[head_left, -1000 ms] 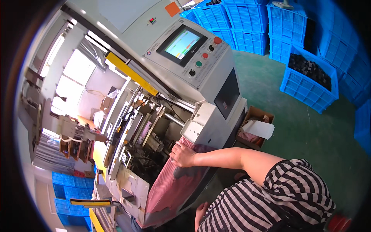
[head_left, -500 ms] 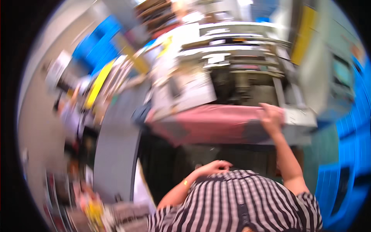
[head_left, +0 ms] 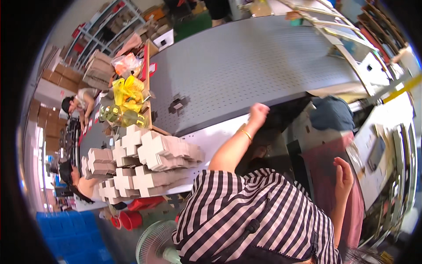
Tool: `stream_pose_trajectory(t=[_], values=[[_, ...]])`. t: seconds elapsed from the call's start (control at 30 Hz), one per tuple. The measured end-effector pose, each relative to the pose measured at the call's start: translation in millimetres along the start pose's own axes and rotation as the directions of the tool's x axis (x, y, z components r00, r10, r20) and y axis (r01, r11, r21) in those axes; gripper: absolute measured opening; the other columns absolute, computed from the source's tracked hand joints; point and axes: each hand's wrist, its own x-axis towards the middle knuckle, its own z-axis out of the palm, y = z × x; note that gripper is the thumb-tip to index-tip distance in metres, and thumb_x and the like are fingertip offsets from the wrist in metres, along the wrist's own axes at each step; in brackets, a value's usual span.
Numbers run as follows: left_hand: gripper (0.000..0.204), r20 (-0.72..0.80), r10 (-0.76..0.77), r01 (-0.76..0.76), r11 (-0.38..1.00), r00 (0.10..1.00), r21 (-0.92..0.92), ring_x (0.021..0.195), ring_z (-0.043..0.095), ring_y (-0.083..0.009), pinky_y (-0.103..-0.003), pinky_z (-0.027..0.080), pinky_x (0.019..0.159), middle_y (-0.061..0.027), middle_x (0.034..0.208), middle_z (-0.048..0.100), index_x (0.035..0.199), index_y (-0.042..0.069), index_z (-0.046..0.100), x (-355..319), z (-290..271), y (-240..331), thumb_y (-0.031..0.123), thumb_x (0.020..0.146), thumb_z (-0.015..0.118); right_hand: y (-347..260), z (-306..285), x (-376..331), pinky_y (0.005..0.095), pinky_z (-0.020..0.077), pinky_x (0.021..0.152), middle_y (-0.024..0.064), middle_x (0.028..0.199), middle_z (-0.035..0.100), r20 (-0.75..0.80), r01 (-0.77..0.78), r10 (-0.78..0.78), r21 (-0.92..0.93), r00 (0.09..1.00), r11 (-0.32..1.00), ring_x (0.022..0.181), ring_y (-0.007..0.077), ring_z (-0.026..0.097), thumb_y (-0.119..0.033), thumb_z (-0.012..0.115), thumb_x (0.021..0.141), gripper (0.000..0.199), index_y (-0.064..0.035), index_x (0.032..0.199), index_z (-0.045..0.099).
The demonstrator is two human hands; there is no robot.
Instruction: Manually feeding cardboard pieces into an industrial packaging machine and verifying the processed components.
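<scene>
My left hand (head_left: 259, 113) is held as a fist above the front edge of the grey perforated table (head_left: 246, 53), a gold bangle (head_left: 247, 135) on its wrist. Nothing shows in its fingers. My right hand (head_left: 343, 175) hangs in the air beside the machine's pink cloth cover (head_left: 327, 160); its fingers are loosely bent and apart, and it holds nothing. To the left of my left arm, stacks of cross-shaped cardboard blanks (head_left: 151, 152) stand on a white board (head_left: 217, 136). A small dark cross-shaped piece (head_left: 177, 104) lies on the grey table.
A wooden-edged shelf (head_left: 147, 75) carries yellow bags (head_left: 127, 92) and a bottle (head_left: 110, 113). A fan (head_left: 156, 240), red buckets (head_left: 130, 219) and blue crates (head_left: 70, 235) stand at lower left. Two people work at far left. Dark cloth (head_left: 332, 113) lies by the machine.
My view has swung left from the machine to the grey table. My right hand has come off the pink cover. My left hand has moved from my belly out to the table edge.
</scene>
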Motion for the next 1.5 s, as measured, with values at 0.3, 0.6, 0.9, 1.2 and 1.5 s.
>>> stream_pose_trajectory(t=[0.3, 0.6, 0.9, 1.2, 1.5], values=[[0.027, -0.651, 0.056, 0.602, 0.326, 0.757, 0.729, 0.098, 0.065, -0.0303, -0.041, 0.057, 0.082, -0.0145, 0.117, 0.056, 0.113, 0.010, 0.062, 116, -288, -20, 0.011, 0.085, 0.064, -44, 90, 104, 0.0304, 0.0496, 0.083, 0.0126, 0.095, 0.069, 0.331, 0.072, 0.017, -0.255, 0.943, 0.964, 0.092, 0.0221, 0.067, -0.001, 0.056, 0.091, 0.017, 0.0026, 0.105, 0.065], [0.011, -0.461, -0.142, 0.478, 0.375, 0.876, 0.794, 0.083, 0.072, -0.0273, -0.041, 0.057, 0.072, -0.0134, 0.081, 0.071, 0.091, 0.012, 0.075, 126, -334, -45, 0.019, 0.086, 0.069, -59, 119, 138, 0.0313, 0.0505, 0.078, 0.0143, 0.094, 0.069, 0.479, 0.118, -0.001, -0.215, 0.878, 0.969, 0.087, 0.0253, 0.067, -0.004, 0.059, 0.089, 0.018, 0.0029, 0.105, 0.065], [0.018, 0.618, 0.074, -0.132, 0.990, 0.783, 0.047, 0.067, 0.061, -0.0080, -0.025, 0.050, 0.060, -0.0020, 0.081, 0.069, 0.097, 0.003, 0.073, 135, -40, 162, 0.019, 0.089, 0.072, -43, 54, 163, 0.0396, 0.0485, 0.088, 0.0134, 0.107, 0.068, 0.358, 0.387, -0.298, -0.211, 0.885, 0.898, 0.100, 0.0315, 0.063, -0.009, 0.064, 0.088, 0.023, -0.0025, 0.110, 0.065], [0.015, 0.865, 0.480, -0.742, 0.524, -0.149, -0.418, 0.064, 0.057, -0.0132, -0.027, 0.046, 0.060, -0.0066, 0.080, 0.064, 0.090, 0.003, 0.070, -52, 221, 384, 0.010, 0.078, 0.078, -24, -137, 112, 0.0402, 0.0449, 0.097, 0.0139, 0.117, 0.065, -0.028, 0.337, -0.366, -0.329, 0.930, 0.882, 0.113, 0.0300, 0.057, -0.024, 0.068, 0.090, 0.038, -0.0101, 0.125, 0.062], [0.012, 0.748, 0.333, -0.536, 0.538, -0.574, -0.651, 0.084, 0.066, -0.0249, -0.033, 0.052, 0.075, -0.0087, 0.088, 0.067, 0.092, 0.004, 0.072, -178, 385, 434, 0.007, 0.081, 0.074, 15, -281, 8, 0.0349, 0.0429, 0.101, 0.0104, 0.119, 0.065, -0.246, 0.099, -0.106, -0.039, 0.964, 0.994, 0.114, 0.0214, 0.059, -0.027, 0.073, 0.088, 0.055, -0.0049, 0.135, 0.054]])
